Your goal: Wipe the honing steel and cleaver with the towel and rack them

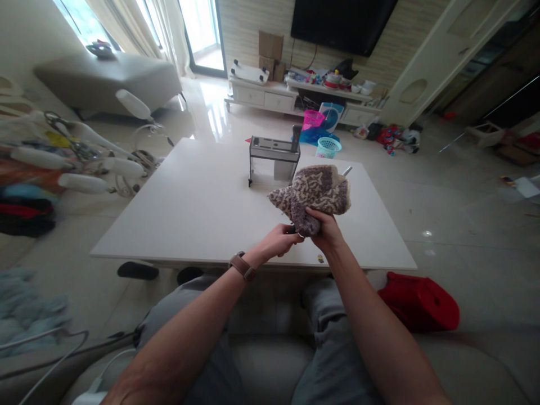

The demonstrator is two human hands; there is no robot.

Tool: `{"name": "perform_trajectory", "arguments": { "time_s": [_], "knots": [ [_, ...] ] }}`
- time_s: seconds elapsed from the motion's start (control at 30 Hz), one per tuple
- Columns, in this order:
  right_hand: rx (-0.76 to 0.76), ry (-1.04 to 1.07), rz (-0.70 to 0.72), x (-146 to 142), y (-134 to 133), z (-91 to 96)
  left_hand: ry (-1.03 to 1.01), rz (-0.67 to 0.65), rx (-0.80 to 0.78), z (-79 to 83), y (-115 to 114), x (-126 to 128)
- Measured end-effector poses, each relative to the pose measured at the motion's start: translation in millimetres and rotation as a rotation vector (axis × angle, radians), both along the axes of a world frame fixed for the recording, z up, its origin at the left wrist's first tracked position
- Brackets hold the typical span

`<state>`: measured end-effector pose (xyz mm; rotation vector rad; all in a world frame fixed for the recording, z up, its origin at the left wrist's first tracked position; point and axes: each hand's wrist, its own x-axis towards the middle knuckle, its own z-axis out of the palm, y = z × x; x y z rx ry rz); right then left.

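Note:
My right hand (328, 229) grips a brown and cream patterned cloth (318, 188), bunched above the front half of the white table. My left hand (283, 241) is closed just left of it, round the dark handle of what looks like a knife (347, 171). Most of the knife is hidden in the cloth; a thin metal end sticks out past the cloth's upper right side. Behind the cloth stands a clear-sided knife block (274, 147) with a grey top. One dark handle (296, 136) rises from its right end.
The white table (169, 208) spreads before my knees, with a small sticker (320, 259) near its front edge. A red stool-like object (422, 304) stands at the right. Baskets, including a light blue basket (328, 147), sit on the floor beyond. A white lamp-like fixture (101, 163) lies at left.

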<state>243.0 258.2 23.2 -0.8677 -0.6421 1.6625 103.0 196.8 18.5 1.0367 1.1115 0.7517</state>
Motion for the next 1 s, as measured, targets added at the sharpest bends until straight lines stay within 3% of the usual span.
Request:
{"name": "perform_trajectory", "arguments": {
  "time_s": [0.13,0.37,0.5,0.8,1.0],
  "knots": [
    [-0.005,0.037,-0.026,9,8,4.1,0.004,-0.026,-0.028,0.8,0,-1],
    [0.032,0.141,-0.202,46,34,19.8,0.225,-0.092,0.061,-2.7,0,-8],
    [0.068,0.193,-0.256,57,39,18.6,0.229,-0.094,0.05,-4.4,0,-8],
    [0.095,0.195,-0.023,32,14,15.0,-0.141,0.082,-0.021,-0.9,1,-9],
    [0.068,0.109,0.104,11,0,6.5,-0.081,0.057,0.001,-1.0,0,-6]
  ]
}}
